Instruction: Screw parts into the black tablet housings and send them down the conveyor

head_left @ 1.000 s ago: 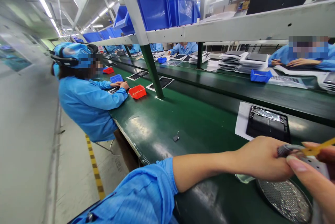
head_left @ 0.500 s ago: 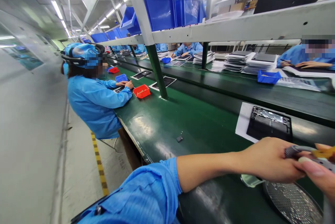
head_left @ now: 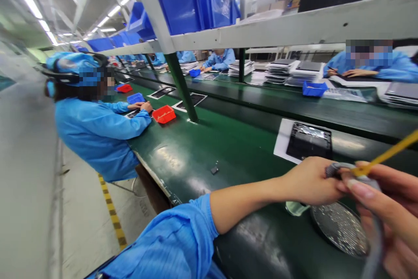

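Observation:
My left hand [head_left: 310, 181] reaches in from the left with its fingers closed round a grey cable [head_left: 377, 240] near a ribbed grey sleeve [head_left: 333, 169]. Against it, my right hand [head_left: 395, 209] pinches the same cable and a thin yellow strip [head_left: 393, 152], which stretches off to the upper right. What the strip is made of I cannot tell. Below the hands, a round mesh-topped dish [head_left: 341, 229] filled with small shiny pieces sits on the green bench [head_left: 241, 144]. A small clear greenish container [head_left: 295, 208] shows partly under my left wrist.
A black tablet-like device [head_left: 308, 139] lies on white paper behind my hands. Small dark parts [head_left: 214, 169] rest mid-bench. A post [head_left: 181, 87] carries a shelf with blue bins [head_left: 179, 9]. A co-worker in blue [head_left: 94, 126] sits left, by a red tray [head_left: 163, 114]. Others sit opposite.
The view has swung right, so the scene appears shifted left. More of my right hand shows. The yellow strip now extends straight to the upper right from the cable.

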The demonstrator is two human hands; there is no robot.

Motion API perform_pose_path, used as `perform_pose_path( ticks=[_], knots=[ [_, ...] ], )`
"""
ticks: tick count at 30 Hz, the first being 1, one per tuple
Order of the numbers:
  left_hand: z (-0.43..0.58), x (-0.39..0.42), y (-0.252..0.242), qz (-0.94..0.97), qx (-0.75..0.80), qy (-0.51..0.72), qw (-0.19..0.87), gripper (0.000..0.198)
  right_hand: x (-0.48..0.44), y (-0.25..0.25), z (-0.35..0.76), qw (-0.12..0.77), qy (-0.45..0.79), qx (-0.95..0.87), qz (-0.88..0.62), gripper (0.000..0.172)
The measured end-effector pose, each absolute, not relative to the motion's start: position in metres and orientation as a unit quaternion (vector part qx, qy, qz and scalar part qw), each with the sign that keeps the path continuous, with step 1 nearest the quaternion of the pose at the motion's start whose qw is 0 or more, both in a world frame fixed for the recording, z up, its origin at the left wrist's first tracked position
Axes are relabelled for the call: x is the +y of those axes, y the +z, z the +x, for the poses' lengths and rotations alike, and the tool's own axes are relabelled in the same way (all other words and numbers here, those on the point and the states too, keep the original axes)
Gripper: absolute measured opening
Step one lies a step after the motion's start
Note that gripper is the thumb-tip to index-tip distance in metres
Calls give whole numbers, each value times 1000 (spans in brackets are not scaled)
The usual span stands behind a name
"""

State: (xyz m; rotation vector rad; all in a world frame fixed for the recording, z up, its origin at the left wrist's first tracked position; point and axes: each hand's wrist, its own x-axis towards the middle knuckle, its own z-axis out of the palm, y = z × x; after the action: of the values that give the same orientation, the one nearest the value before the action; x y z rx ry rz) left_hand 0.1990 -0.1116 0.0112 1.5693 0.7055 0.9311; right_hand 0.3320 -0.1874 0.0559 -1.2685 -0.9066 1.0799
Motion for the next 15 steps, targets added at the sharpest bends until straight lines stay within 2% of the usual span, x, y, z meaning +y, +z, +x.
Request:
perform_pose_path(
  ticks=[3, 6, 12, 15],
  knots=[
    [195, -119, 16, 665, 295, 422, 541, 19, -182, 60, 332, 604, 489, -388, -496, 57],
    [194, -122, 20, 660, 294, 434, 538, 21, -178, 61, 327, 638, 486, -435, -410, 47],
    [195, -128, 31, 652, 327, 440, 524, 26, -178, 57, 314, 695, 336, -533, -347, 18],
    [194, -127, 32, 664, 337, 433, 508, 24, -172, 51, 315, 719, 276, -546, -329, 19]
  ],
)
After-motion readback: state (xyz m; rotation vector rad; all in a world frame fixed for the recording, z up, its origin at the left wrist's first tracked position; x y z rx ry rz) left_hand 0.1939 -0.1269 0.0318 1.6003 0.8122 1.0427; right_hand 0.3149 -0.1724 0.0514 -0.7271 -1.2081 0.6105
